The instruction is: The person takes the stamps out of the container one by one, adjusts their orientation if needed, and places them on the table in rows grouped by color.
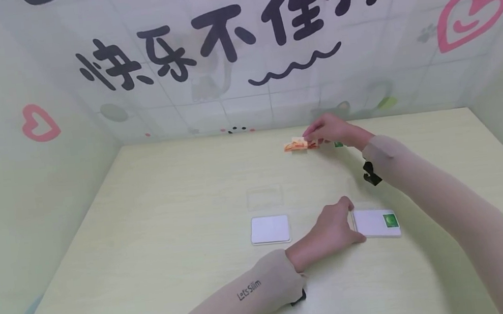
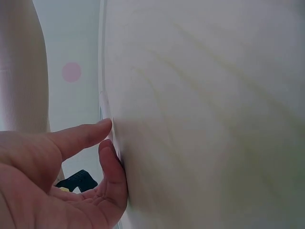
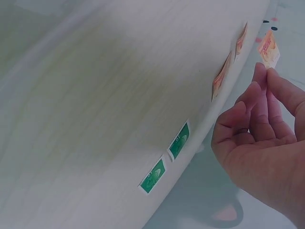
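My right hand [image 1: 332, 129] is above the far part of the table, pinching a small orange-and-white stamp [image 3: 269, 50] between thumb and fingertip. Two more orange stamps [image 3: 222, 76] lie below it, and two green stamps [image 3: 153, 175] lie in a line with them, nearer the wrist. At the front right, my left hand [image 1: 331, 227] spans the left end of a white card [image 1: 370, 224], thumb at the near corner and a finger at the far one. A green stamp [image 1: 390, 220] sits at the card's right end.
Left of my left hand lies a white rectangle in a clear case [image 1: 270, 229]. A clear, flat plastic piece [image 1: 264, 197] lies just behind it. The pale table [image 1: 169, 201] meets printed curtains at the back and sides.
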`<state>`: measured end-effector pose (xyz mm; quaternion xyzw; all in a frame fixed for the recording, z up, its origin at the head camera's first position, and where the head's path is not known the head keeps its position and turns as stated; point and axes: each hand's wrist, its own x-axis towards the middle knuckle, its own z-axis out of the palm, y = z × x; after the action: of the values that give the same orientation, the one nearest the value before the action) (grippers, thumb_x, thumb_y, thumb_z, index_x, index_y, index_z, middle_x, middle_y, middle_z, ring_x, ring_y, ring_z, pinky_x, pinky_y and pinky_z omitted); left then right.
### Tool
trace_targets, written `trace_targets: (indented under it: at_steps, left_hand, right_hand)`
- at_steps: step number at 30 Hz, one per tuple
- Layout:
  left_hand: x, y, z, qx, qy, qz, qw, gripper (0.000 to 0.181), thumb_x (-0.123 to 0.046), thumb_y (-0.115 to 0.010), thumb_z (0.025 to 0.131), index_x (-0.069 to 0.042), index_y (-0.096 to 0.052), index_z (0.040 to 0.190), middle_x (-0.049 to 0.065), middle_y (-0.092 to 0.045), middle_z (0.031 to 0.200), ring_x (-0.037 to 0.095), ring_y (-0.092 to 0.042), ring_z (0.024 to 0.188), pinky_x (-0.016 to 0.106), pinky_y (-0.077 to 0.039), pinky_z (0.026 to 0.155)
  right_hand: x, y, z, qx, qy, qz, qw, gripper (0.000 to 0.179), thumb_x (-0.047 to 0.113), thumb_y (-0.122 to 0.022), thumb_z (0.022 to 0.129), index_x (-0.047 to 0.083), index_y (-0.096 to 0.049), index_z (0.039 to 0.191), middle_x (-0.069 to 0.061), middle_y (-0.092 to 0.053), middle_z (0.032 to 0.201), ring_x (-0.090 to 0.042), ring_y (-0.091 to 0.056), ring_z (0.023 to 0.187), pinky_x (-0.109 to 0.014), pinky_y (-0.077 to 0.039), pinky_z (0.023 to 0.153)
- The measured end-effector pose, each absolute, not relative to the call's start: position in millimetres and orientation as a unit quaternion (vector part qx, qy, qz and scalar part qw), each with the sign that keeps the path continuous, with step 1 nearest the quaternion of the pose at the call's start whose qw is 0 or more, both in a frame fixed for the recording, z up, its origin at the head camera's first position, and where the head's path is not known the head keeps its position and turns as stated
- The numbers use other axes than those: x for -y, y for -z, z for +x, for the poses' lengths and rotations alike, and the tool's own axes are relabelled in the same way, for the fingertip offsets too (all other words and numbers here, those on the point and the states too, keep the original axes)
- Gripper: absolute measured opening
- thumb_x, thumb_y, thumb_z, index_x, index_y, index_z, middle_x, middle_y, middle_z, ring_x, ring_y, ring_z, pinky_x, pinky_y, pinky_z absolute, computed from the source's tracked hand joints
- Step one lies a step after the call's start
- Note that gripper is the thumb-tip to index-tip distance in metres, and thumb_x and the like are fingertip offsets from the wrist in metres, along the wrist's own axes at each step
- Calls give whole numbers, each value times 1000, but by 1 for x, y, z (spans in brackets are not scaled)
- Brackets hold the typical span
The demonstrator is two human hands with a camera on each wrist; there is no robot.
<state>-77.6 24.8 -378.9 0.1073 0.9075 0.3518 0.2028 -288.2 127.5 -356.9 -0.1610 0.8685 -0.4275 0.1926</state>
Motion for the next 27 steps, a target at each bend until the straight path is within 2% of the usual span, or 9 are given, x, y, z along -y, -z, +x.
trace_targets:
  at_steps: [7,13,27]
  left_hand:
    - [-25,377,-75,-912,-341,110,200,56,-14,-91,83,-6,-57,127,5,-69,98,11,-53,78,20,-47,74]
    - [-25,376,-74,-915,-334,107,198,56,-15,-92,83,-7,-57,126,6,-70,100,11,-54,79,20,-48,75]
    - [-24,374,-73,-913,-337,103,205,56,-14,-91,84,-8,-56,127,6,-71,105,10,-56,81,20,-48,75]
  right_hand:
    - [-124,357,-293,-870,423,-159,197,30,15,-67,105,-7,-71,125,-6,-72,100,-19,-55,82,-30,-47,74]
    - [-118,357,-295,-868,424,-176,191,30,15,-68,104,-7,-72,124,-5,-72,98,-19,-53,81,-29,-46,73]
    - [-105,352,-301,-865,422,-185,200,28,12,-67,104,-9,-72,122,-15,-74,109,-22,-58,80,-32,-52,75]
